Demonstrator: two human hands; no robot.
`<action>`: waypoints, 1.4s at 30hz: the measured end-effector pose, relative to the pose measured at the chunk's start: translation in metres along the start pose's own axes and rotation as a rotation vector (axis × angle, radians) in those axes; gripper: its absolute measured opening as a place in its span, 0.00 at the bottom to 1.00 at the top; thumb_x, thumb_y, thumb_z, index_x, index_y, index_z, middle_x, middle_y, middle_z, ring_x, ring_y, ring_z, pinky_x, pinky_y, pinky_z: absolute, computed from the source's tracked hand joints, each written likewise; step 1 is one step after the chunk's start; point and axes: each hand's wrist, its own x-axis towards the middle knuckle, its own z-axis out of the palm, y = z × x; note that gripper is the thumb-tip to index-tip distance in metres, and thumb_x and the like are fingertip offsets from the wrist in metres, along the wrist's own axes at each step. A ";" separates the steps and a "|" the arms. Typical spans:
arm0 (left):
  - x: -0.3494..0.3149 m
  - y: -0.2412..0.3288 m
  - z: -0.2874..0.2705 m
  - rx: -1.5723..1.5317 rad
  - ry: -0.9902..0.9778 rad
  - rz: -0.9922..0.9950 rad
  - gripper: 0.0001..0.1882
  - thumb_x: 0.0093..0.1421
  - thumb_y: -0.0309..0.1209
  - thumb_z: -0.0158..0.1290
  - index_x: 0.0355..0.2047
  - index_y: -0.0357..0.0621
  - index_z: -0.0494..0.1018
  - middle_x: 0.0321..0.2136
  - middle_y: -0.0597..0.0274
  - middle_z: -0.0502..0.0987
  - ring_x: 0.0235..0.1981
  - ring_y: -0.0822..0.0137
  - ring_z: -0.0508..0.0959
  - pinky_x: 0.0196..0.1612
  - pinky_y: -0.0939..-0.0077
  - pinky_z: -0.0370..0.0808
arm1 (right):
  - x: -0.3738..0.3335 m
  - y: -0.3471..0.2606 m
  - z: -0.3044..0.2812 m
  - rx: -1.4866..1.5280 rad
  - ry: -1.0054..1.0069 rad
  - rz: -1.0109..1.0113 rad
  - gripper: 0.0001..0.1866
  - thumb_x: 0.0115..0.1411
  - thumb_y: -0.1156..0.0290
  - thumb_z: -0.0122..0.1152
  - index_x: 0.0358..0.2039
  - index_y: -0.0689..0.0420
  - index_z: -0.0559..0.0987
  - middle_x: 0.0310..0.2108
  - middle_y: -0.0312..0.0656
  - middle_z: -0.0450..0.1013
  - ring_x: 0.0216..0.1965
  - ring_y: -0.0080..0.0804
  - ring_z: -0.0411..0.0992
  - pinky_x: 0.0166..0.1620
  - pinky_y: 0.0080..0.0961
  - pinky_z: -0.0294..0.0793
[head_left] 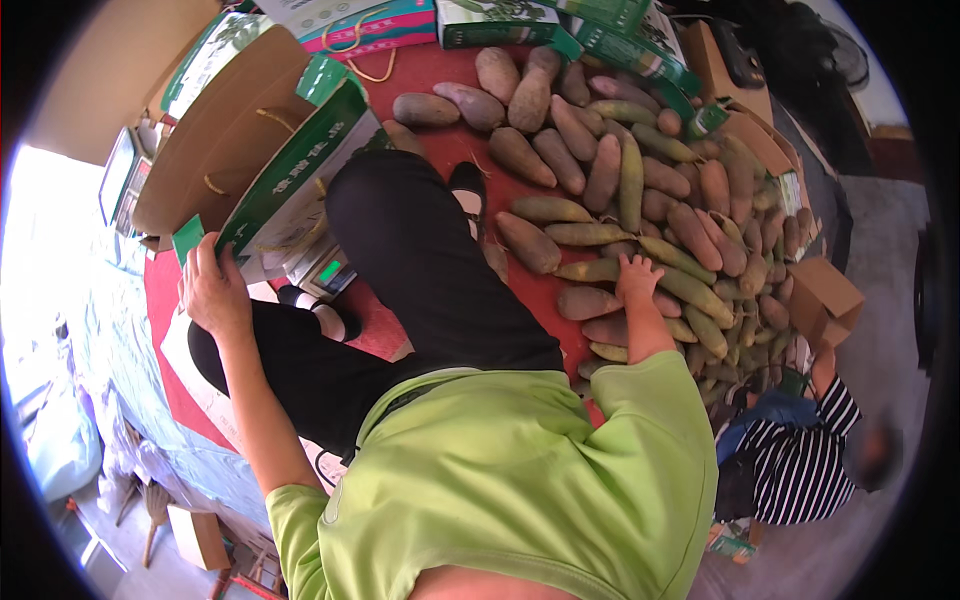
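My left hand (216, 288) is closed over the edge of a green-and-white cardboard carton (290, 180), by its small green flap (187, 240). The carton stands upright beside my legs, with cord handles showing. My right hand (638, 280) reaches into a pile of root vegetables, its fingers spread and touching the roots below it. Around it lie long green radishes (690, 290) and thick reddish-brown roots (527, 243). The palm hides whatever is directly under it.
A scale (328, 272) with a lit green display sits between my legs and the carton. More printed cartons (497, 22) line the far edge of the red ground cover (440, 72). At right, a person in a striped top (795, 455) holds a brown box (826, 298).
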 end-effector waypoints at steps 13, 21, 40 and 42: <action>0.003 0.000 -0.010 -0.057 0.014 -0.023 0.11 0.52 0.29 0.55 0.37 0.52 0.72 0.29 0.66 0.74 0.34 0.62 0.76 0.38 0.67 0.70 | -0.020 -0.024 0.004 -0.107 -0.036 -0.093 0.26 0.48 0.65 0.64 0.49 0.49 0.68 0.50 0.39 0.65 0.55 0.37 0.62 0.52 0.44 0.65; 0.004 -0.002 -0.008 -0.119 0.033 -0.023 0.11 0.51 0.29 0.56 0.36 0.52 0.72 0.29 0.67 0.74 0.34 0.63 0.76 0.39 0.68 0.69 | -0.019 -0.010 0.070 0.584 -0.205 0.155 0.37 0.37 0.58 0.73 0.48 0.57 0.69 0.49 0.49 0.70 0.53 0.45 0.68 0.53 0.40 0.68; 0.002 -0.008 -0.009 -0.163 0.064 0.001 0.07 0.51 0.28 0.52 0.32 0.51 0.71 0.24 0.66 0.70 0.31 0.63 0.74 0.37 0.66 0.70 | -0.062 -0.017 -0.121 0.978 0.298 -0.231 0.28 0.38 0.64 0.71 0.39 0.65 0.74 0.35 0.48 0.74 0.38 0.41 0.72 0.44 0.33 0.69; 0.003 -0.008 -0.008 -0.172 0.062 0.011 0.07 0.51 0.27 0.52 0.32 0.51 0.70 0.24 0.66 0.70 0.30 0.63 0.74 0.36 0.67 0.70 | -0.067 -0.027 -0.168 1.065 0.407 -0.349 0.26 0.41 0.66 0.70 0.41 0.64 0.74 0.37 0.47 0.74 0.39 0.39 0.72 0.46 0.32 0.69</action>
